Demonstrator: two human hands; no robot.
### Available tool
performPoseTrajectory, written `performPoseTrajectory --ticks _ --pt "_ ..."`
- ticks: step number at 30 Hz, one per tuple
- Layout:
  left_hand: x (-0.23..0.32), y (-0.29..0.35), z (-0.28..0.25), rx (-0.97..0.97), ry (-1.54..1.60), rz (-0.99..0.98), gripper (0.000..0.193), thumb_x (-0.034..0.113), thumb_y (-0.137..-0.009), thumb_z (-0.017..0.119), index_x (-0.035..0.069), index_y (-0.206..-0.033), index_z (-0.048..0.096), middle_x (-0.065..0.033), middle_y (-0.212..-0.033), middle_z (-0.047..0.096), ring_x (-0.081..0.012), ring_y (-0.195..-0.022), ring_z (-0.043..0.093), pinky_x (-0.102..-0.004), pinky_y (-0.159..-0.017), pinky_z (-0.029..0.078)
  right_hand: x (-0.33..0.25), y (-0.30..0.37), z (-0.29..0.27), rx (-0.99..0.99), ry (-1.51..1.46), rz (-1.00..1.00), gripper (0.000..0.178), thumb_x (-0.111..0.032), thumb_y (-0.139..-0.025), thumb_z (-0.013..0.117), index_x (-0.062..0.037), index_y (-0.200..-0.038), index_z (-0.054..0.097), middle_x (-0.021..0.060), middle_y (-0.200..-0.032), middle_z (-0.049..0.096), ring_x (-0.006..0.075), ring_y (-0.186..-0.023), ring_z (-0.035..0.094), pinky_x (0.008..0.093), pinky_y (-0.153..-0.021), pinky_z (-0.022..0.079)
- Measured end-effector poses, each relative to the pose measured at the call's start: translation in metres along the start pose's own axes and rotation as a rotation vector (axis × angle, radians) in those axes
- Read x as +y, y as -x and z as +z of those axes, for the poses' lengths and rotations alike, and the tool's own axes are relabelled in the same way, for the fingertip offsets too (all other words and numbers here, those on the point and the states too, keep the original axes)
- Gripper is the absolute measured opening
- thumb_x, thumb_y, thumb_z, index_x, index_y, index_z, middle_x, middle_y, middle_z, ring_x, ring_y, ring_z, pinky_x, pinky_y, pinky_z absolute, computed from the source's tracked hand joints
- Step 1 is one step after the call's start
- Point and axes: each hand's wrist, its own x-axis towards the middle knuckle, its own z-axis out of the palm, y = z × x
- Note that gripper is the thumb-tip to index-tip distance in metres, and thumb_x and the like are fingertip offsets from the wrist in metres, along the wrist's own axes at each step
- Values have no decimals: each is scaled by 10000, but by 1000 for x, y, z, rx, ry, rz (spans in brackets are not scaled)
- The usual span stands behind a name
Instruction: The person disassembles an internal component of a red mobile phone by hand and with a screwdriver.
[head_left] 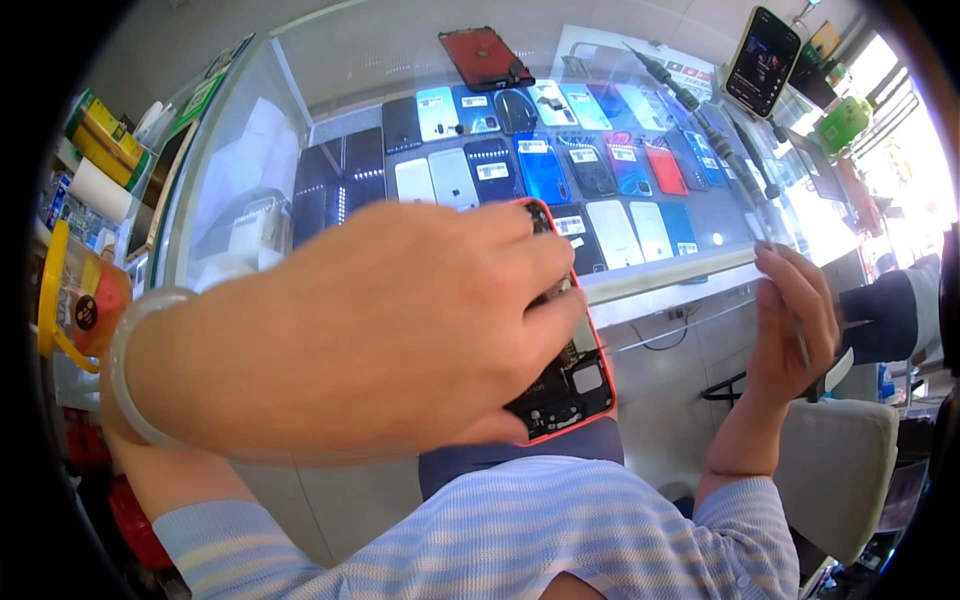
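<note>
Left hand fills the middle of the view, fingers curled and clamped around an opened phone with a coral-red frame, its dark innards and small metal shields facing up. The phone pokes out at the hand's three o'clock, tilted, held in the air over the lap. A pale bangle rings that wrist. Out at three o'clock, well apart, the right hand is closed in a pinch on a thin metal tool (a slim rod; its tip is too fine to make out). At twelve o'clock sits a glass display case with rows of phones inside.
</note>
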Motion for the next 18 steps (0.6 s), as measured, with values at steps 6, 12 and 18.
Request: performPoseTrajectory --ticks 6,12,18 --pt "15 1 11 -22 -128 -19 859 389 -639 861 -1 -1350 576 -182 -1351 564 -326 -1177 608 -401 -918 557 22 -6 10 -232 46 122 266 -90 -939 680 -16 -1193 701 153 -1147 689 333 -1039 658 380 -876 518" --pt "24 3 21 69 -301 -15 655 339 -733 769 4 -1282 642 -186 -1331 614 -318 -1140 649 -384 -896 573 34 1 4 -496 168 114 768 -676 -923 536 -49 -1359 615 178 -1413 565 401 -1277 548 494 -1058 430" --pt "24 1 30 185 -385 -4 358 143 -818 640 -37 -1117 724 -218 -1196 696 -320 -1013 713 -371 -828 597 9 -28 3 -500 180 -46 938 -785 -789 599 -58 -1381 614 171 -1450 560 414 -1353 516 556 -1099 409"
